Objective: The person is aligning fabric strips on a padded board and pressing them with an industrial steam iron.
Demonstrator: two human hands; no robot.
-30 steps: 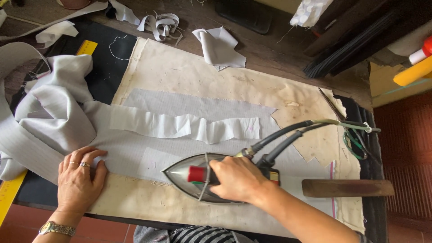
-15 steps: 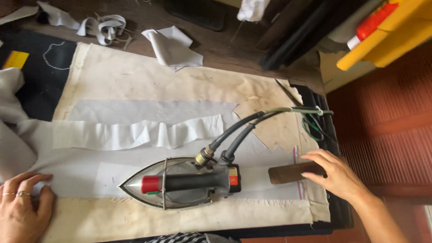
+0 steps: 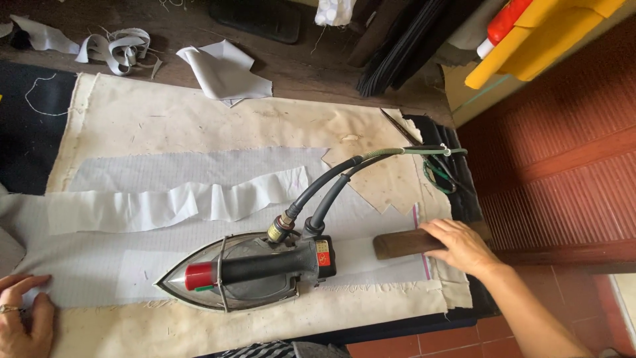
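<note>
Looking down from a head-worn camera at a desk [image 3: 318, 73] padded with a stained cream pressing cloth [image 3: 199, 119]. The right hand [image 3: 462, 246] rests near the cloth's right edge, fingers curled over one end of a dark wooden block [image 3: 401, 244] and gripping it; the block lies flat on pale grey fabric [image 3: 99, 262]. The left hand [image 3: 23, 318] shows only partly at the near left corner, lying flat and spread on the same fabric, a ring on one finger, holding nothing.

Between the hands, toward the near edge, a heavy metal iron [image 3: 248, 272] sits sole-down on the fabric, nose pointing left, with a black handle and red knob. Neither hand touches it. Two grey hoses [image 3: 324, 192] rise from its rear and curve off toward the right edge.

Just beyond the iron lies a rumpled white fabric strip [image 3: 179, 202]. Scissors [image 3: 404, 132] lie toward the far right corner of the cloth. On bare wood along the far edge sit a folded white scrap [image 3: 225, 73] and a tangle of white tape [image 3: 119, 48].
</note>
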